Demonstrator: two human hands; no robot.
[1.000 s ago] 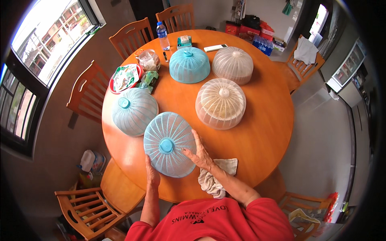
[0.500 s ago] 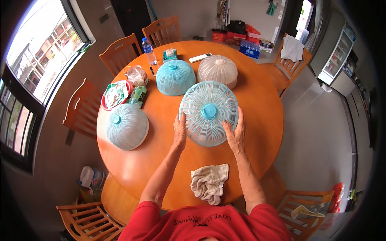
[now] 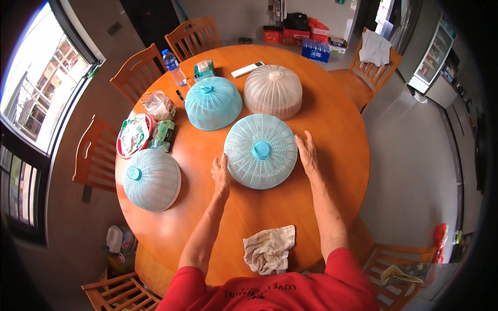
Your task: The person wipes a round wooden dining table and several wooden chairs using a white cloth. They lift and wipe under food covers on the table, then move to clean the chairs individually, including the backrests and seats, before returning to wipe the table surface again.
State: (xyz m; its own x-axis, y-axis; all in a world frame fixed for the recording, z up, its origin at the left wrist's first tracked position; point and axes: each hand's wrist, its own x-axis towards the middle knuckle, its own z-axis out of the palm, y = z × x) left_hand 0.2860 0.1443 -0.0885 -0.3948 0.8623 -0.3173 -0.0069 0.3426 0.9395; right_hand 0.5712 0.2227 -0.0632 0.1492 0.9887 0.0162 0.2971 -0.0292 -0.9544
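Observation:
A light blue mesh dome food cover [image 3: 261,150] with a round knob rests on the round wooden table [image 3: 332,119], in front of me. My left hand [image 3: 221,174] lies flat against its left rim, fingers spread. My right hand [image 3: 307,151] lies flat along its right rim, palm on the table. Neither hand grips the cover. Behind it stand another blue cover [image 3: 213,102] and a white cover [image 3: 273,91]. A third blue cover [image 3: 152,179] sits at the left.
A crumpled cloth [image 3: 269,249] lies near the front edge. At the back left are a water bottle [image 3: 174,67], remote [image 3: 248,69], red plate [image 3: 134,136], plastic bag [image 3: 158,105] and green packets [image 3: 165,132]. Wooden chairs [image 3: 93,155] ring the table.
Both hands carried the blue cover from the table's front left to the middle and set it down where a white cover stood. The hands now lie flat beside it.

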